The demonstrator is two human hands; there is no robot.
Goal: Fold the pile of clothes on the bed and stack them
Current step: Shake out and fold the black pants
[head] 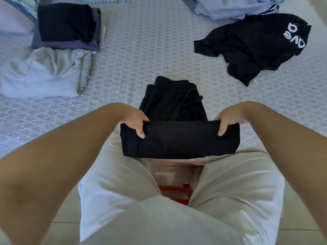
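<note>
Fingers of the left hand [135,121] and right hand [228,121] curl over the folded edge of the black trousers [177,137], thumbs on the near face, each pinching one end at the bed's [141,50] near edge. Their waistband lies flat beyond. Farther off sit a folded stack [67,27] at far left, a crumpled grey garment [44,73] just before it, and a black printed shirt [253,45] at right.

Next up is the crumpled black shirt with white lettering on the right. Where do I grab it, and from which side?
Take the black shirt at its near-left flat edge, coming from the bed's open middle. That flap lies spread thin on the bedsheet, while the far side bunches against the light blue pile. Both hands are now holding the black trousers.
</note>
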